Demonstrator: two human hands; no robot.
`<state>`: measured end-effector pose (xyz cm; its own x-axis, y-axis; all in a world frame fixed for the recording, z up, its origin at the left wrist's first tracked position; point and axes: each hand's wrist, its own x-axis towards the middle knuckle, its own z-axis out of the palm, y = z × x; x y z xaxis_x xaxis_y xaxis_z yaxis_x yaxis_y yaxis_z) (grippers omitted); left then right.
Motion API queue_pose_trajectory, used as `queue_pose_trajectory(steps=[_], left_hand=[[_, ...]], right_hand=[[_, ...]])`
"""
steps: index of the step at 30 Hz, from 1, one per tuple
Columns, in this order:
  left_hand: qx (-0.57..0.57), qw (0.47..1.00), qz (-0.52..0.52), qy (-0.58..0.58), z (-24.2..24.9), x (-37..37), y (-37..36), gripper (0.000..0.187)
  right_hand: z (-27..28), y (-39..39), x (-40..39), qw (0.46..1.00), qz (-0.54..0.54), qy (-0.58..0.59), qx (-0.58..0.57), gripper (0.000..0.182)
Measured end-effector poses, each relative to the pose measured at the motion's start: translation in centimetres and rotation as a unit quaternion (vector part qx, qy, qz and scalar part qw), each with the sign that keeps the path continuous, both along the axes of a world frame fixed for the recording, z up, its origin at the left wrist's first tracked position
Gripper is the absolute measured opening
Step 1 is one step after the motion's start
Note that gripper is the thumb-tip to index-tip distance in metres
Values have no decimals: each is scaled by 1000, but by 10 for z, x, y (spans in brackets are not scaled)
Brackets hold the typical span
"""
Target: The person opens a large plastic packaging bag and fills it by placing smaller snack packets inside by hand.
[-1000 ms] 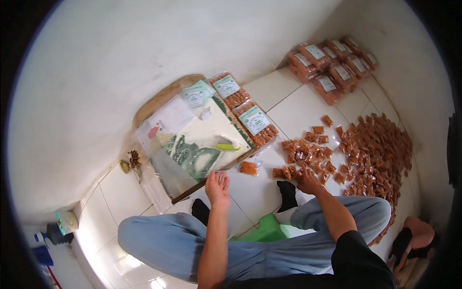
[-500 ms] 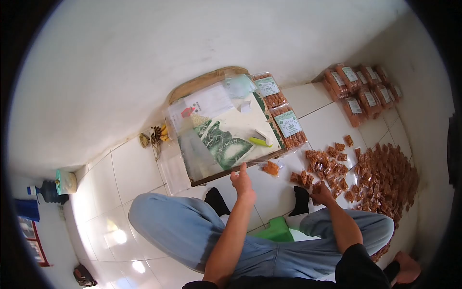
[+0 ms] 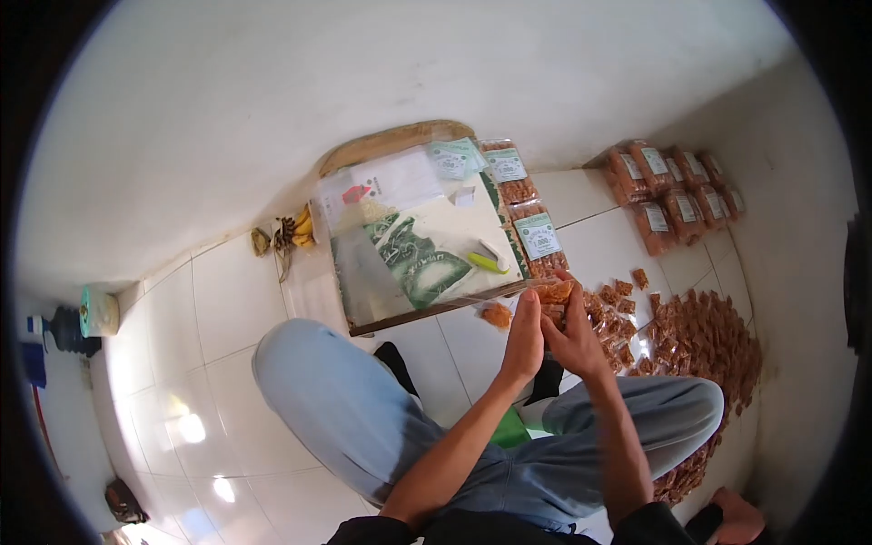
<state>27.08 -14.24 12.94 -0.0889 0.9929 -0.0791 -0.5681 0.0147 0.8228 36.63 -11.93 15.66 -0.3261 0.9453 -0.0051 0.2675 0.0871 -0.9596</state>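
Note:
My left hand [image 3: 522, 343] is closed on the edge of a clear plastic bag [image 3: 495, 294] just past the low table's near edge. Right beside it, my right hand [image 3: 576, 338] is closed around small snack packets [image 3: 552, 292] with orange-brown contents, at the bag's mouth. Fingers partly hide how far inside the packets are. On the floor near my left hand lies one loose orange packet [image 3: 496, 315]. A heap of similar small packets [image 3: 704, 341] spreads to the right. A green stapler [image 3: 489, 262] rests on the table.
The low table [image 3: 472, 222] also carries flat clear bags [image 3: 395, 186] and green-white labels [image 3: 454, 159]. Labelled filled packs [image 3: 538, 234] lie along its right side. More filled packs [image 3: 681, 195] are stacked by the wall. Bananas [image 3: 295, 229] lie left of the table.
My right hand has come from the floor packets up and left to meet my left hand, bringing small packets. My left hand has shifted right with the bag. The view has tilted slightly.

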Motion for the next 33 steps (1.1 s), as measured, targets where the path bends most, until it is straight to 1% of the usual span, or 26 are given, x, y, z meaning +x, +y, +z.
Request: queue_pose_trajectory(steps=[1,3,4,6,10,12,13,14,16,17,18,20,21,22,24,25,27,29,30,31,32,33], left_hand=[[-22,999,10,-20,4,-2,-3,63],[-59,993,42,-90,1,-7,-3,73],[-62,993,48,-89,1,-8,-3,73],[-84,989,93,-78,2,-11,-4,75],[-104,987,99,-80,-5,-24,-7,75],[-163,972,114,-125,-12,-33,-8,75],[-167,969,115,-144,-15,-37,-8,70],[-169,968,117,-141,-18,-42,-9,70],[-200,941,49,-268,-9,-56,-11,67],[-193,947,16,-256,-4,-63,-14,60],[-194,947,16,-254,-7,-67,-15,60],[-157,947,-23,-281,-14,-72,-15,54],[-183,944,-14,-273,-8,-72,-14,49],[-183,945,-15,-272,-11,-73,-14,49],[-189,956,-20,-223,-16,-75,-13,48],[-189,956,-21,-221,-16,-73,-11,48],[-166,959,14,-230,-16,-69,-9,47],[-149,959,-2,-242,-23,-73,-10,45],[-130,958,-18,-254,-20,-74,-9,44],[-129,958,-20,-254,-17,-72,-7,44],[-160,954,24,-251,-13,-68,-6,44],[-191,947,68,-248,-8,-66,-5,44]], right_hand=[[-2,-6,-6,1000,6,-1,-3,59],[-5,-12,-14,993,0,-96,75,59],[-5,-13,-17,993,6,-95,73,59],[-3,-13,-21,983,32,-150,100,68],[2,-16,-27,981,70,-141,109,72],[3,-18,-30,971,122,-164,126,72],[3,-19,-31,967,130,-179,127,73],[8,-20,-32,968,131,-175,126,73],[25,-21,-34,931,181,-280,147,78],[27,-22,-34,926,174,-289,169,82],[28,-22,-33,927,173,-287,168,82],[29,-23,-30,912,176,-308,208,78],[28,-22,-30,912,174,-307,207,78],[26,-22,-31,914,164,-304,213,76],[26,-22,-32,916,152,-300,220,74],[27,-22,-33,920,138,-294,219,72],[27,-23,-34,925,123,-287,218,69],[24,-22,-35,935,105,-259,219,59],[22,-22,-36,935,103,-260,219,59],[18,-22,-37,934,102,-254,229,54],[14,-22,-38,933,101,-249,240,50],[8,-23,-40,933,100,-250,240,50]])
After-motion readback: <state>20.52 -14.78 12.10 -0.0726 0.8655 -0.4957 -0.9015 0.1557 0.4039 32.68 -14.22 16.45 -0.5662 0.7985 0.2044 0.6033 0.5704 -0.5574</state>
